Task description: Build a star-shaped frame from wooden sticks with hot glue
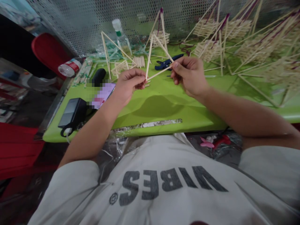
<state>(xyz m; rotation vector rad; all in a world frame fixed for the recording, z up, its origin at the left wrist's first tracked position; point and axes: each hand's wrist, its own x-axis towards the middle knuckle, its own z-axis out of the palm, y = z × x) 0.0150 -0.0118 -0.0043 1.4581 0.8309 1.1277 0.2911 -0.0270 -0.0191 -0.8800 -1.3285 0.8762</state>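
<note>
Both my hands hold a small triangular frame of thin bamboo sticks [153,53] above a green table [164,106]. My left hand [130,84] pinches the frame's lower left corner, fingers closed on the stick ends. My right hand [188,75] pinches the right corner where two sticks meet, fingers curled. The frame's apex points up and away from me.
Many finished stick frames [246,40] pile up at the right and back. Blue pliers [167,62] lie just behind the frame. A phone [103,95], a black charger [72,112], loose short sticks [138,61], and plastic bottles [70,67] are on the left. A perforated mesh screen stands behind.
</note>
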